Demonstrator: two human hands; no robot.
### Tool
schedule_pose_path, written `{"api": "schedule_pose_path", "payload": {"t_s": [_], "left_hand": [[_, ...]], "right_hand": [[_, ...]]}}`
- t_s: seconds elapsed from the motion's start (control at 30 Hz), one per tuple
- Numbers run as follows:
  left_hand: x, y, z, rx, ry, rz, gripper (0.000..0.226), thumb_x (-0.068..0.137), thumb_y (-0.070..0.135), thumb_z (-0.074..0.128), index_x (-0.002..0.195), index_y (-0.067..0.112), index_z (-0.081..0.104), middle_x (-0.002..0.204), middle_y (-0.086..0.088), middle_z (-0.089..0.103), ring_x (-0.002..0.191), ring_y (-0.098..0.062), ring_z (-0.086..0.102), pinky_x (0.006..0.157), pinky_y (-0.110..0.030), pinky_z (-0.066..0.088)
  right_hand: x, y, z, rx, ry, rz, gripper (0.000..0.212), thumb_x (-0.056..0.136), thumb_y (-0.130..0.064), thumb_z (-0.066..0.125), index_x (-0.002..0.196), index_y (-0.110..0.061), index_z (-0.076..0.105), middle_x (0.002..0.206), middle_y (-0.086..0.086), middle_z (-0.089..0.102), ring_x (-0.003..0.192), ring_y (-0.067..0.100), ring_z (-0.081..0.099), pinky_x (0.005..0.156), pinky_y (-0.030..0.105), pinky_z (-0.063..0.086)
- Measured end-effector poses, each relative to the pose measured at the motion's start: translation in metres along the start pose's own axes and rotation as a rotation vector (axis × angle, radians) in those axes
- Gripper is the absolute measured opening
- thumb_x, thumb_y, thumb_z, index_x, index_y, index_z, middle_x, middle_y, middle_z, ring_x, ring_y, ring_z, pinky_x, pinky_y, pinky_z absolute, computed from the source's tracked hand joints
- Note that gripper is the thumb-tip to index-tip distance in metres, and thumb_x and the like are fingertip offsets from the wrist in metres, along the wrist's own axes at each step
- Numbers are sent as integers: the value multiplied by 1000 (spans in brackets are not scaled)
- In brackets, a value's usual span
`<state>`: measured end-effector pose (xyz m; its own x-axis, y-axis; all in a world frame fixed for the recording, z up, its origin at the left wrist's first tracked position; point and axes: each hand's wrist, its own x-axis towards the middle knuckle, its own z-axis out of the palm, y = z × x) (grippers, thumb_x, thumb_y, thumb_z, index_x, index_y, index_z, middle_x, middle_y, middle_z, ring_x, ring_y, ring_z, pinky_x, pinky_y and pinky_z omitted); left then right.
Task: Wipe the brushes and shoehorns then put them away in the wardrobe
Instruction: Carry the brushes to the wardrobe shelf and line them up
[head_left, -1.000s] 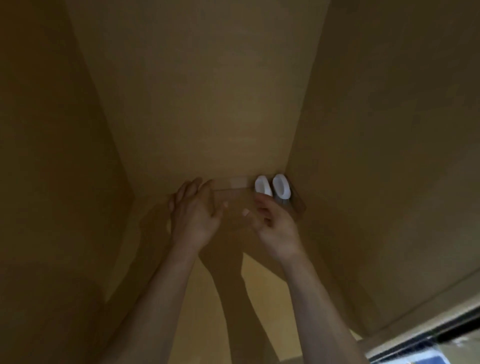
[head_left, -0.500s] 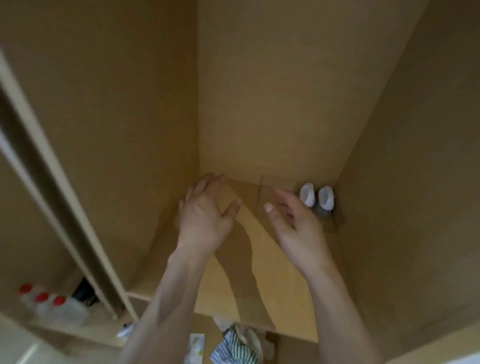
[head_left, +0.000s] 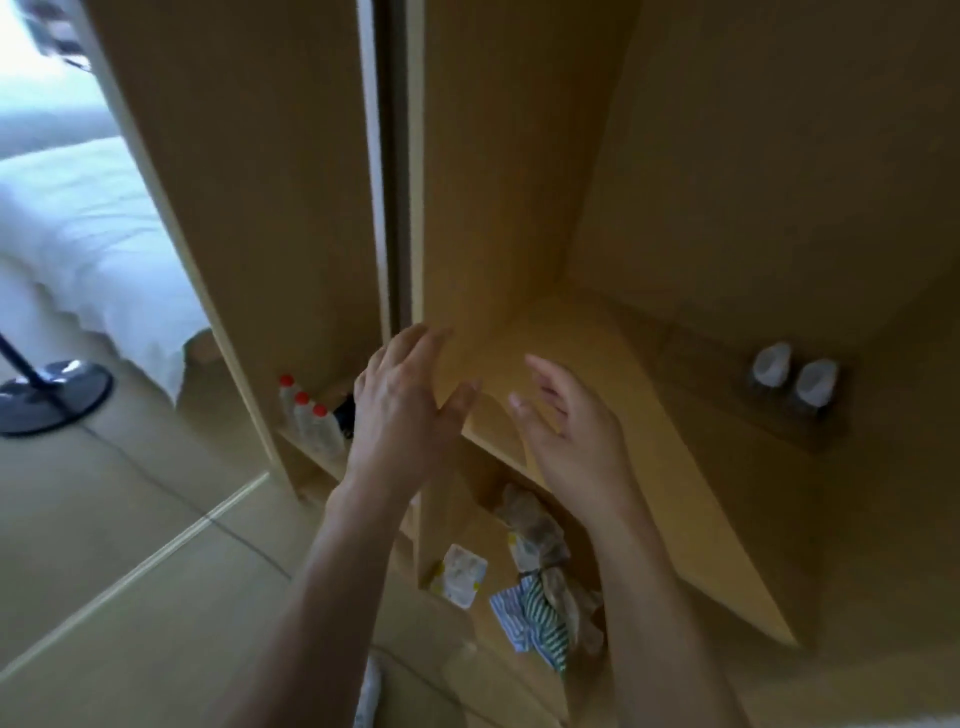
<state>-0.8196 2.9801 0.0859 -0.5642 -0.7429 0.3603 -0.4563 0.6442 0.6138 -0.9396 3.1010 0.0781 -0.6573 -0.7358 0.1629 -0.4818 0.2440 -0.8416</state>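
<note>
Two white brushes (head_left: 795, 378) stand side by side in a clear tray (head_left: 727, 384) at the back right of a wooden wardrobe shelf (head_left: 597, 374). My left hand (head_left: 402, 400) hovers at the shelf's front left corner with fingers spread and nothing in it. My right hand (head_left: 566, 421) is beside it over the shelf's front edge, fingers loosely bent and holding nothing. Both hands are well clear of the tray. No shoehorn can be made out.
Below the shelf lie crumpled packets and a striped cloth (head_left: 535, 608). Red-capped bottles (head_left: 306, 415) stand in the compartment to the left, behind an upright panel (head_left: 395, 156). A bed (head_left: 78, 234) and a black stand base (head_left: 52, 395) are at far left.
Both hands have let go of the clear tray and drawn back toward the shelf's front edge. The view has swung left and down, so the tray now sits far right.
</note>
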Motion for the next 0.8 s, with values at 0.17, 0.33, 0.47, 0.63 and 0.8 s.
{"api": "schedule_pose_path", "payload": {"t_s": [0.17, 0.33, 0.47, 0.63, 0.8], "left_hand": [[-23, -38, -54, -11, 115, -100, 59, 87, 42, 66, 141, 29, 47, 145, 1, 46, 127, -25, 50, 102, -50, 43], [-40, -97, -126, 30, 245, -167, 63, 85, 41, 70, 142, 26, 47, 145, 1, 46, 129, -22, 48, 104, -48, 41], [-63, -153, -191, 101, 319, -223, 65, 85, 41, 70, 143, 25, 46, 145, 0, 47, 131, -22, 48, 105, -47, 42], [-95, -233, -277, 173, 395, -330, 68, 86, 39, 70, 146, 26, 40, 143, -1, 48, 127, -20, 50, 104, -45, 44], [-120, -297, -354, 223, 500, -383, 67, 84, 36, 72, 143, 27, 41, 139, 3, 50, 124, -18, 51, 102, -43, 44]], "right_hand": [[-5, -40, 50, -74, -175, -95, 56, 94, -51, 57, 146, -49, 36, 153, -18, 36, 138, 4, 38, 107, 34, 41], [-12, -95, 124, -101, -250, -181, 57, 93, -53, 58, 146, -50, 35, 154, -19, 33, 137, 5, 38, 98, 28, 40], [-23, -145, 201, -75, -309, -277, 56, 94, -50, 59, 146, -48, 37, 153, -17, 36, 129, -1, 40, 90, 19, 37], [-44, -215, 300, -42, -400, -365, 53, 95, -50, 59, 145, -45, 41, 153, -9, 40, 137, 10, 41, 106, 33, 43], [-65, -275, 390, -12, -436, -426, 51, 94, -41, 64, 142, -38, 48, 146, -6, 47, 127, 5, 45, 90, 20, 36]]}}
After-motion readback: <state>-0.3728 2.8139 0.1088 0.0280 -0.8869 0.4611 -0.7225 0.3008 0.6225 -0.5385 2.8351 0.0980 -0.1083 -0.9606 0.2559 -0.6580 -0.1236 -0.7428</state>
